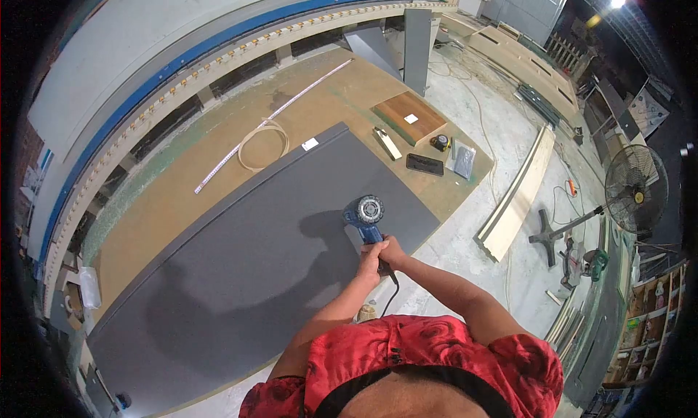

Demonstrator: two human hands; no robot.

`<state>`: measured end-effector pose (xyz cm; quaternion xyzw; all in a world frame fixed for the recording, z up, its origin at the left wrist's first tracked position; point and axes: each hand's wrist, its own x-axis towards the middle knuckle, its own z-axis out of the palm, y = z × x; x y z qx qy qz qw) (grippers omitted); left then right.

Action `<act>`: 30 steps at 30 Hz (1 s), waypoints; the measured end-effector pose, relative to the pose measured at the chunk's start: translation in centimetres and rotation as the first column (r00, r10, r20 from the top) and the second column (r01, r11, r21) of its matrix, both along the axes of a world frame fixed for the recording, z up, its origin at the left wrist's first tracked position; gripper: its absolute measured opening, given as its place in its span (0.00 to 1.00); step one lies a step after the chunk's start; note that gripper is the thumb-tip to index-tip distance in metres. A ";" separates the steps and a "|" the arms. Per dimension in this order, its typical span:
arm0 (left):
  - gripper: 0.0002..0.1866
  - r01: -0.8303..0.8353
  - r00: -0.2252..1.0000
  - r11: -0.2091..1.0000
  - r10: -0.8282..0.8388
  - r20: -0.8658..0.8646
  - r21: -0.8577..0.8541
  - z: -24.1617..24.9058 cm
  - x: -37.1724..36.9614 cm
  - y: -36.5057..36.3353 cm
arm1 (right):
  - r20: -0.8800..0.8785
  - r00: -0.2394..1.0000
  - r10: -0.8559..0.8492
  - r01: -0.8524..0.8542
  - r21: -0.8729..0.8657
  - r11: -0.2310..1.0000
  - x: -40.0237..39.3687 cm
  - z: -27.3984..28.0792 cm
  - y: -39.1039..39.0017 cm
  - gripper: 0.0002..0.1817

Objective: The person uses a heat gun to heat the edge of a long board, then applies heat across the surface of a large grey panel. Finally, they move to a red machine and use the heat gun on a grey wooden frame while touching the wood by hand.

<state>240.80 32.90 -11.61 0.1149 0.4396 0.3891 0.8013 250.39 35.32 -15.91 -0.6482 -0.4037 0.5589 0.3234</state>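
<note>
A blue heat gun (368, 231) is over the grey panel (240, 272), its round vented end facing up toward me and its cord trailing down. My left hand (371, 259) wraps around the handle from the left side. From the right, my right hand (393, 252) is closed on the same handle, with the two hands touching. The gun's nozzle is hidden beneath its body. A small white label (310, 144) sits by the panel's far edge.
Past the panel, a brown board (408, 118), tape measure (440, 142), black phone (424, 164) and clear plastic bag (463, 160) lie on the tabletop. A coiled edging strip (263, 147) rests farther left. Pale planks (515, 193) and a standing fan (636, 189) are to the right.
</note>
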 end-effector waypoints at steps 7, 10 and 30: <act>0.32 0.193 0.981 0.981 -0.193 -0.013 -0.012 0.0 -0.5 -0.1 | 0.000 0.992 -0.124 0.124 0.005 0.992 0.1 0.5 -1.3 0.26; 0.29 0.187 0.982 0.982 -0.188 -0.024 -0.027 -0.7 0.6 -1.9 | -0.061 0.989 -0.138 0.137 -0.030 0.990 1.0 0.9 -3.1 0.24; 0.29 0.415 0.910 0.909 -0.415 -0.015 0.046 -0.6 3.8 -8.4 | -0.094 0.966 -0.242 0.241 -0.014 0.970 4.4 3.4 -12.4 0.24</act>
